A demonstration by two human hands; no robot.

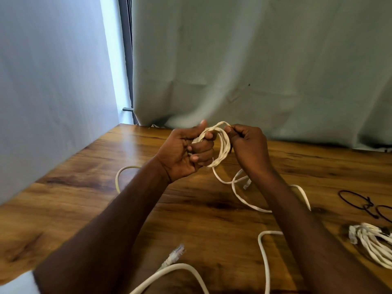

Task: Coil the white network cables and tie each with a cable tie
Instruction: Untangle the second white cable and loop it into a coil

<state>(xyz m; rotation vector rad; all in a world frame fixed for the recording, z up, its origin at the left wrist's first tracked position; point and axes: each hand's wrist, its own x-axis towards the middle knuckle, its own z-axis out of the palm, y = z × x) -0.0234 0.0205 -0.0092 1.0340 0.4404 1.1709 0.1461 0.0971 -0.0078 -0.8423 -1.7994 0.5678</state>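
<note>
I watched from afar as both hands worked above the wooden surface (pixel 212 219). The left hand (pixel 182 151) had its fingers curled tight through a small coil (pixel 220 145) of white flat cable, thumb up, so its grip was closed round the loops with a clear plug end tucked against the palm. The right hand (pixel 248 145) pinched the top of the same coil between thumb and fingertips, just beside the left grip. From the bottom of the coil the loose tail (pixel 244 198) of that cable hung down to the surface and curled away below the right grip, passing under the right forearm.

Below and to the right of the right grip, well apart from it, lay a finished bundle (pixel 371 245) of white cable, and just above that, black cable ties (pixel 360 202) looped on the surface. Below the left grip, near the bottom edge, a thicker white cable (pixel 176 270) lay with its clear plug (pixel 176 252) pointing up; another stretch of round cable (pixel 265 262) ran below the right forearm, and one loop (pixel 122 175) showed left of the left forearm.

A pale green cloth (pixel 254 60) hung behind the surface. I saw no container, and no writing I could read.
</note>
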